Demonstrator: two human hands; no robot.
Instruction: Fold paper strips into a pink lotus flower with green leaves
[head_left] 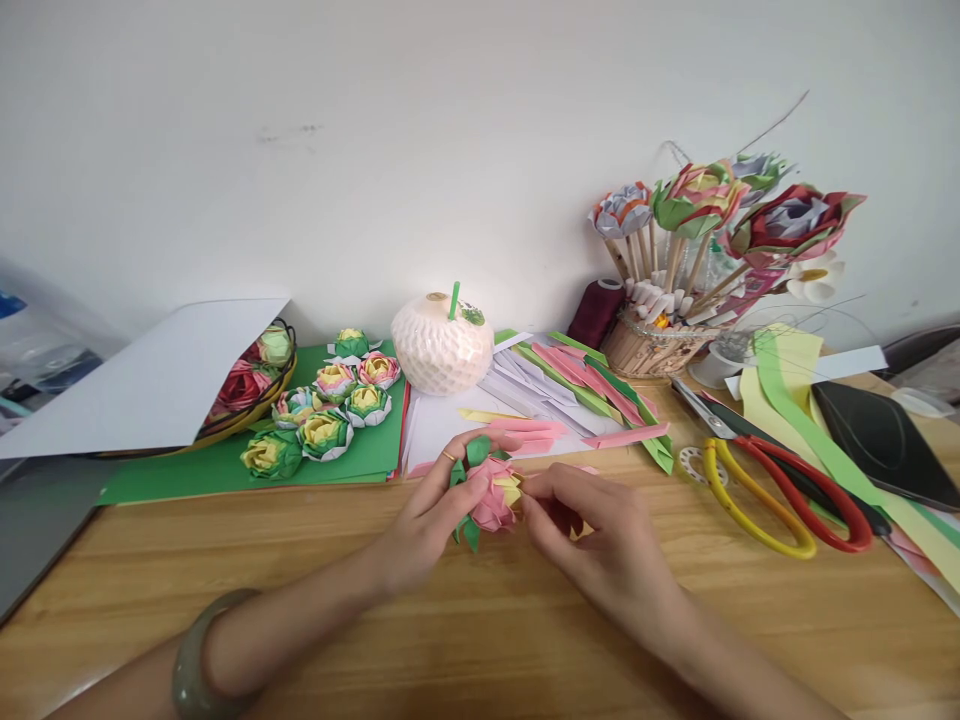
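A folded paper flower (493, 497), with pink petals, a yellow centre and green outer leaves, is held up over the front part of the table. My left hand (442, 500) grips it from the left, fingers behind and thumb in front. The fingertips of my right hand (589, 515) are pinched together at the yellow centre, on the flower's right side. Whether they grip a petal tip there is hard to see. Behind the hands lie folded pink paper strips (525, 432) on white sheets.
Several finished paper flowers (326, 434) lie on green paper (180, 485) at the left. A white textured pot (442, 345) stands at the back. To the right are scissors (757, 490), a dark phone (885, 440) and a basket (652, 345) of stemmed paper flowers.
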